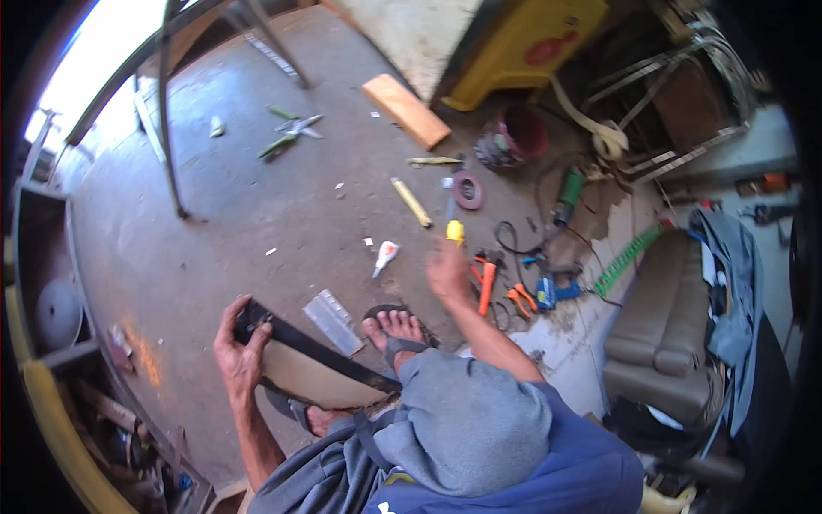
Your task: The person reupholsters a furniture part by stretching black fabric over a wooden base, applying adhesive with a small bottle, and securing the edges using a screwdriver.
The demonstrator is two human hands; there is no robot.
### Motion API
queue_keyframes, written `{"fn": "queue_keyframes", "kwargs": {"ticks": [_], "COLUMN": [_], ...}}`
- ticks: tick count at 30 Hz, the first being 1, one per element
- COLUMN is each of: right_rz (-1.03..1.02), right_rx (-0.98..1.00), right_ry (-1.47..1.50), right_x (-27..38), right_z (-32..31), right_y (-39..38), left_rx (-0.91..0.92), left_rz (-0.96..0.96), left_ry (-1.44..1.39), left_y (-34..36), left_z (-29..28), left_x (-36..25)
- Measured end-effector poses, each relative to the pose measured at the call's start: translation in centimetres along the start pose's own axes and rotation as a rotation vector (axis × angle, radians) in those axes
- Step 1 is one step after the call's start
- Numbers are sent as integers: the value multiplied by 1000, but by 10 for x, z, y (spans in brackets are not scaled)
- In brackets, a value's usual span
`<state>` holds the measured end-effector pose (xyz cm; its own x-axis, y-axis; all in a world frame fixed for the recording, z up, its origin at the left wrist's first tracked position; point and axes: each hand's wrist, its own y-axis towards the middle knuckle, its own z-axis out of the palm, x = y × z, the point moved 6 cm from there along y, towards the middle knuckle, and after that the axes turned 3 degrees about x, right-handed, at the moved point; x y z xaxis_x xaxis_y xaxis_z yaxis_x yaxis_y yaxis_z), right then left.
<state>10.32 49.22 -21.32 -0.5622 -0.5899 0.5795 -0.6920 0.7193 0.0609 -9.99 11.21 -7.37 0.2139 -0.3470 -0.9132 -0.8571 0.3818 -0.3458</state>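
My left hand (242, 347) grips the upper end of a long beige panel with a thick black edge (330, 353). The thumb lies on the black end and the fingers wrap behind it. The panel slants down to the right, its lower end against my leg. My right hand (449, 276) reaches forward over the floor, slightly blurred. Its fingers are closed at a screwdriver with a yellow handle (455, 231), whose shaft points away from me. Left of that hand lies a small white glue bottle (385, 258). A clear ridged plastic strip (333, 322) lies beside my foot.
Orange-handled pliers (485, 287), a blue power tool (556, 289) and a green power tool (568, 197) with cords crowd the right. Ahead are an abrasive disc (467, 191), a wood block (406, 110), a bucket (511, 139) and green-handled shears (289, 135). A brown cushion (659, 308) stands right.
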Motion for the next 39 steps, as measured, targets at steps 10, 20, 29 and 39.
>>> {"fn": "queue_keyframes", "kwargs": {"ticks": [10,20,29,39], "right_rz": [509,565,606,-560], "right_rx": [352,554,763,1362], "right_ry": [-397,-212,833,189], "right_x": [-142,-127,33,283], "right_z": [-130,-146,-93,-68], "right_y": [-62,-31,-35,-30], "left_rx": [74,71,51,43], "left_rz": [56,181,235,215], "left_ry": [26,33,69,26], "left_y": [9,5,-8,-22], "left_z": [-7,-4,-14,-20], "left_x": [-6,-10,-17,-22]}}
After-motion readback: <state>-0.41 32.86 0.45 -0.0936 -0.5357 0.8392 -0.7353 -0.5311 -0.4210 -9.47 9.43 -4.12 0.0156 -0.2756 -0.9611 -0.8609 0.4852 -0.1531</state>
